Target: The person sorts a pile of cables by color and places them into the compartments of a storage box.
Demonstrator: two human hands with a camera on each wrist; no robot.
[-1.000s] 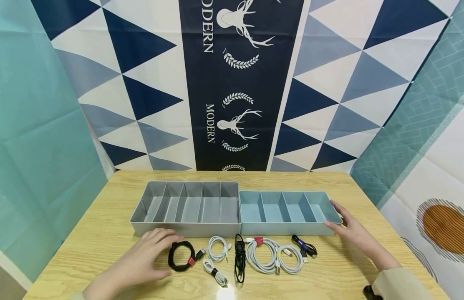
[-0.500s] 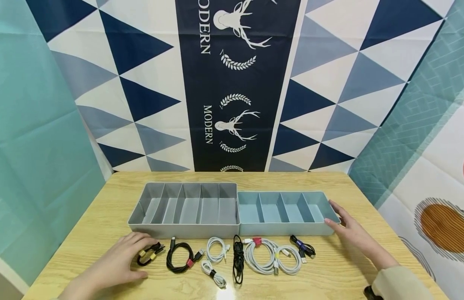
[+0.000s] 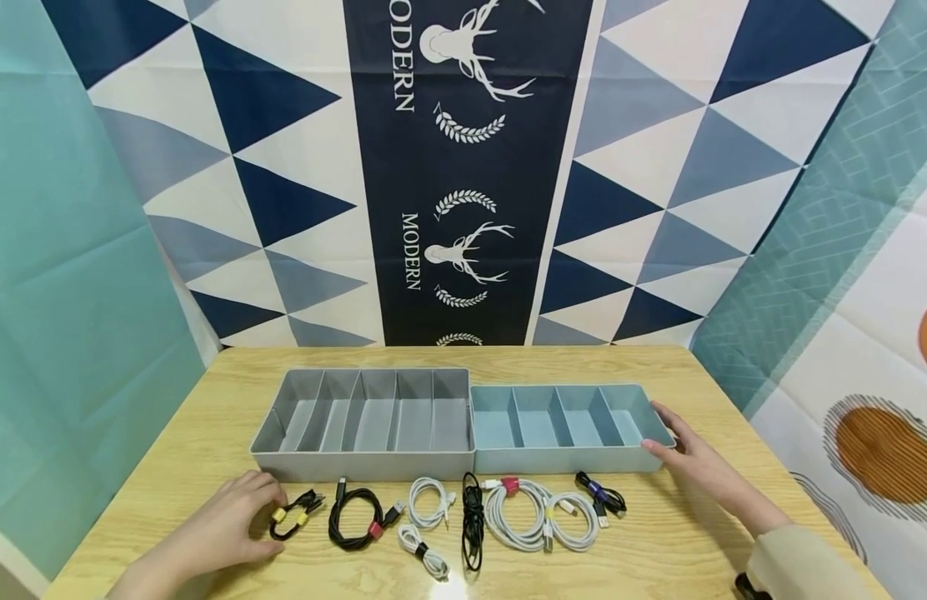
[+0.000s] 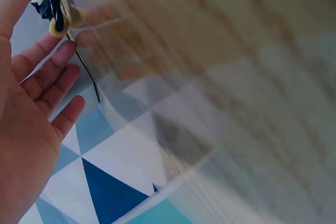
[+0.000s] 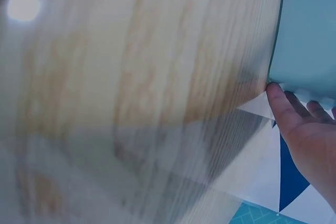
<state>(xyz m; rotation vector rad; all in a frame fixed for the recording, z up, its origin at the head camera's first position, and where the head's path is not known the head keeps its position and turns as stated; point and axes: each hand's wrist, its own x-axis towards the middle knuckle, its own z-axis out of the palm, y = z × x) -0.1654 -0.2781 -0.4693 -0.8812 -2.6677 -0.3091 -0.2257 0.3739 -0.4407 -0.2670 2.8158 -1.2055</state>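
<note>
Left hand (image 3: 223, 525) fingers loosely spread, fingertips touching the yellow-tied black cable (image 3: 293, 514), which lies on the table (image 3: 171, 492) just in front of the grey tray (image 3: 362, 421). Right hand (image 3: 696, 467) flat, fingers straight against the far-right end of the blue tray (image 3: 568, 421), which abuts the grey tray.

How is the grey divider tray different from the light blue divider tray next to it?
The grey plastic divider tray looks wider and taller than the light blue plastic divider tray. The grey tray shows five compartments, the blue one four. The right hand touches the blue tray's end; no hand touches the grey one. Both are empty, side by side on the wooden table.
</note>
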